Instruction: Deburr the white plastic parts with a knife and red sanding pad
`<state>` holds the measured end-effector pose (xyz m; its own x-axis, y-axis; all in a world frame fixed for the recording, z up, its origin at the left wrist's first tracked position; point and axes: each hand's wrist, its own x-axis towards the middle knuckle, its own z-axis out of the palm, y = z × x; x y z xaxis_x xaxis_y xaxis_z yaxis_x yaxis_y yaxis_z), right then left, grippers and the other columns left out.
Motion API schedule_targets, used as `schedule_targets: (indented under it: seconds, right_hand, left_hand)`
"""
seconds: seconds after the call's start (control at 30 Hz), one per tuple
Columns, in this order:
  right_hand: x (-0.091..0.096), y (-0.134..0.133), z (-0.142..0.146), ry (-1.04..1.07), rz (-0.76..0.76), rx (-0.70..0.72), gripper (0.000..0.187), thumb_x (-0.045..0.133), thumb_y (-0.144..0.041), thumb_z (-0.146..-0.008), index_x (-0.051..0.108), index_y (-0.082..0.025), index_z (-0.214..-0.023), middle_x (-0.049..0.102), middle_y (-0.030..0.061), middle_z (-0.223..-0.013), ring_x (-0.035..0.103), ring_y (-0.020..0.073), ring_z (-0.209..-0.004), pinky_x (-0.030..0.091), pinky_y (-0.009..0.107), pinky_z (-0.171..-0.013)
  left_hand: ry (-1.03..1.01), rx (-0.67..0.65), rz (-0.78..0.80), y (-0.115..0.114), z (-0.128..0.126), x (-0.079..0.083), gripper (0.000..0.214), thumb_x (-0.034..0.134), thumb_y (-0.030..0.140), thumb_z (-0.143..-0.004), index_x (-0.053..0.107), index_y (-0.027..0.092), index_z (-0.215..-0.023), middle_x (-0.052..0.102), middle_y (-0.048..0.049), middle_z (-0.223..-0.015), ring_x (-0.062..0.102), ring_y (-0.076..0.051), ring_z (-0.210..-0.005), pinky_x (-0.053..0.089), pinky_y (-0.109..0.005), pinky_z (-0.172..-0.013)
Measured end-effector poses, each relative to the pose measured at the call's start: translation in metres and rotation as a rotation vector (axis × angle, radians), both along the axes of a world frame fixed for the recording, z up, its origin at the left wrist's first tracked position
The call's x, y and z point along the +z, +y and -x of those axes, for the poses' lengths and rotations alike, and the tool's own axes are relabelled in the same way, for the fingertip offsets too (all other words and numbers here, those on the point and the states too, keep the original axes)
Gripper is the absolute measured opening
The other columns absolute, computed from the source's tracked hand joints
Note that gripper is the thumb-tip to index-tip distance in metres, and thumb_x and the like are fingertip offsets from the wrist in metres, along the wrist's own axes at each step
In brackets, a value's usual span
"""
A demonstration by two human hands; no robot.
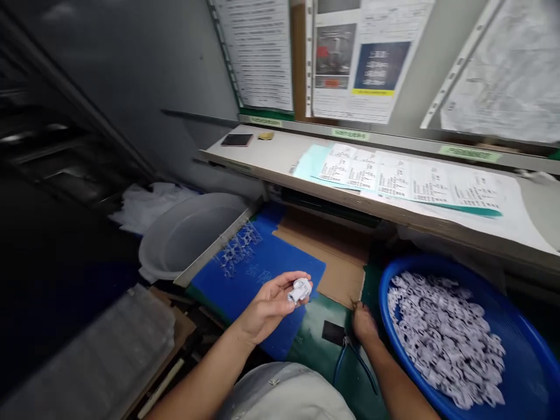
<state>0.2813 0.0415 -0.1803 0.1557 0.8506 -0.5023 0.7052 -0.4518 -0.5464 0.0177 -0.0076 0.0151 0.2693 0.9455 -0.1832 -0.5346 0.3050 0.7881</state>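
There's your left hand [269,306] pinching a white plastic part [300,290], your right hand [365,324] closed on blue-handled cutters [350,361], blue basin [529,350] at three o'clock!

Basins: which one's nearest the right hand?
The blue basin beside the right hand, heaped with white plastic parts; the white basin sits farther off, past the blue mat.

Worn at 6 o'clock: creased off-white top [284,394], sm. grey tab [274,381] on it; L forearm [196,379], 7 o'clock, and R forearm [400,379], 5 o'clock, left bare.
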Motion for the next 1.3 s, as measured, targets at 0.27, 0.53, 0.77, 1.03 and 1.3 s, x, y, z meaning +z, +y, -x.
schedule_targets:
  seconds: [0.27,0.53,0.77,1.03,1.3]
  right_hand:
    - [0.084,0.0,0.019,0.187,-0.296,0.25,0.055,0.023,-0.052,-0.101,0.066,-0.019,-0.113,0.063,0.0027,-0.074,0.063,0.0189,-0.072,0.048,0.029,-0.067]
    - [0.213,-0.01,0.031,0.475,-0.711,0.502,0.036,0.048,-0.044,-0.098,0.066,-0.029,-0.125,0.065,0.0043,-0.09,0.059,0.0163,-0.078,0.046,0.026,-0.069]
    - [0.24,-0.006,0.031,0.37,-0.635,0.764,0.041,0.041,-0.041,-0.102,0.052,-0.033,-0.14,0.064,0.0015,-0.085,0.058,0.0142,-0.073,0.045,0.026,-0.069]
    - [0.245,-0.006,0.037,0.296,-0.677,0.784,0.039,0.041,-0.04,-0.102,0.056,-0.033,-0.137,0.056,-0.0011,-0.072,0.054,0.0124,-0.065,0.04,0.023,-0.062]
    - [0.233,-0.011,0.046,0.279,-0.783,0.75,0.036,0.042,-0.035,-0.102,0.062,-0.032,-0.132,0.054,-0.0004,-0.072,0.052,0.0108,-0.062,0.035,0.024,-0.057]
  left_hand:
    - [-0.133,0.078,-0.015,0.006,-0.003,0.007,0.051,0.083,0.023,-0.07,0.069,0.017,-0.119,0.065,-0.012,-0.124,0.061,-0.022,-0.108,0.047,-0.033,-0.096]
    - [-0.2,-0.14,-0.066,0.021,-0.011,0.016,0.051,0.081,0.029,-0.073,0.068,0.014,-0.121,0.069,-0.0158,-0.12,0.062,-0.027,-0.112,0.047,-0.038,-0.098]
    - [-0.164,-0.194,-0.04,0.027,-0.005,0.022,0.053,0.085,0.027,-0.068,0.071,0.011,-0.117,0.074,-0.0136,-0.105,0.067,-0.021,-0.091,0.052,-0.03,-0.084]
    - [-0.182,-0.168,-0.031,0.028,-0.001,0.021,0.048,0.088,0.03,-0.065,0.076,0.011,-0.107,0.075,-0.0102,-0.092,0.068,-0.019,-0.081,0.054,-0.029,-0.077]
    - [-0.174,-0.203,-0.024,0.026,0.002,0.02,0.053,0.089,0.029,-0.062,0.075,0.008,-0.108,0.074,-0.0103,-0.09,0.066,-0.018,-0.079,0.053,-0.027,-0.076]
